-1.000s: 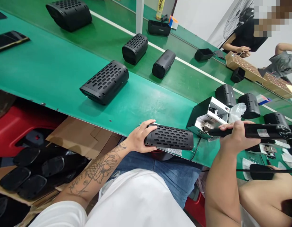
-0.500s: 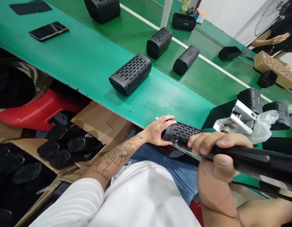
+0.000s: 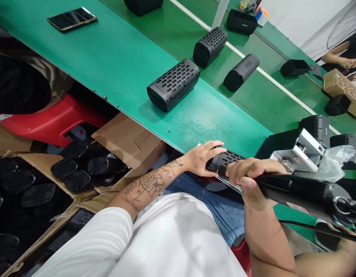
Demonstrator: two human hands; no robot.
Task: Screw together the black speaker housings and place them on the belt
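Observation:
My left hand (image 3: 203, 157) grips the left end of a black perforated speaker (image 3: 226, 160) that lies at the near edge of the green bench (image 3: 108, 61). My right hand (image 3: 253, 181) is wrapped round the black handle of an electric screwdriver (image 3: 307, 192), held over the speaker's near side. Its tip is hidden behind my fingers. A cable trails from the tool to the right.
Several black speakers (image 3: 173, 84) lie on the bench and conveyor, with a phone (image 3: 72, 17) at far left. A white and black device (image 3: 299, 152) and a plastic bag (image 3: 335, 161) sit at right. A cardboard box of black end caps (image 3: 71, 173) stands below left. Another person's hands (image 3: 346, 63) work at far right.
My right hand has brought the screwdriver from beside the white device down and left onto the speaker. My left hand stays on the speaker's end. The view has shifted left.

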